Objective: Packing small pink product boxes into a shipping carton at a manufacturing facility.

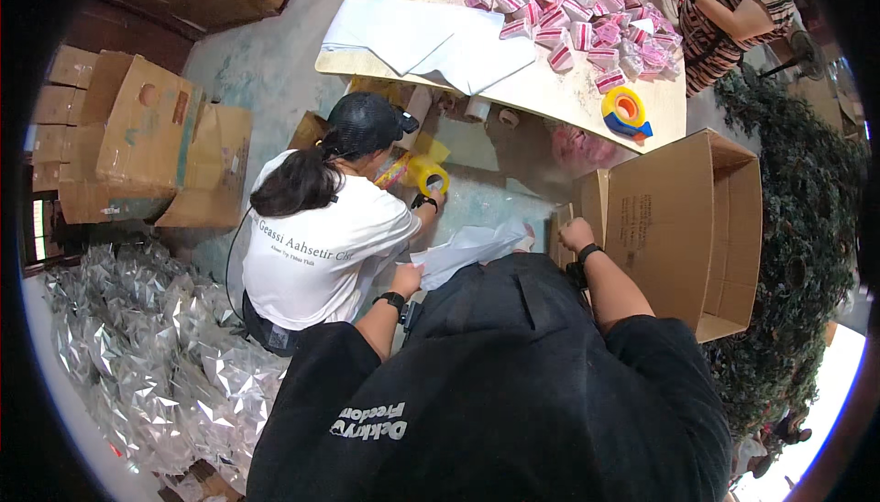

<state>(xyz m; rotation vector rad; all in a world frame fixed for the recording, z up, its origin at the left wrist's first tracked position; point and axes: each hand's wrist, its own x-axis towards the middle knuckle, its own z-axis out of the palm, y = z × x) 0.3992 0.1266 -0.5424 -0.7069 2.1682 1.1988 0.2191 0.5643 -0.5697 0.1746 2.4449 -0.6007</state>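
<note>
- Left hand [405, 278] closed on the edge of a crumpled white paper sheet [472, 247], held low in front of the body.
- Right hand [576, 231] curled shut at the flap of a big open brown cardboard box [686, 227] lying on its side at the right; whether the flap or the sheet's far end is gripped cannot be told.
- Risk, as judged: the thin sheet could be torn if it is pulled between both hands; the box flap could fold back and let the box tip.
- Risk, as judged: a crouching co-worker in a white shirt [321, 245] is just beside the left hand, with a yellow tape dispenser [427, 174] held out; an elbow bump seems likely in such close quarters.
- Pale wooden tabletop [559, 89] ahead: white paper sheets [412, 39] at the left, a heap of small pink-and-white striped packets [573, 11] in the middle, an orange-and-blue tape dispenser [625, 110] near the edge.
- Stacked brown cartons [137, 135] at the left, prints too small to tell.
- Silver foil bags [147, 355] heaped on the floor, lower left.
</note>
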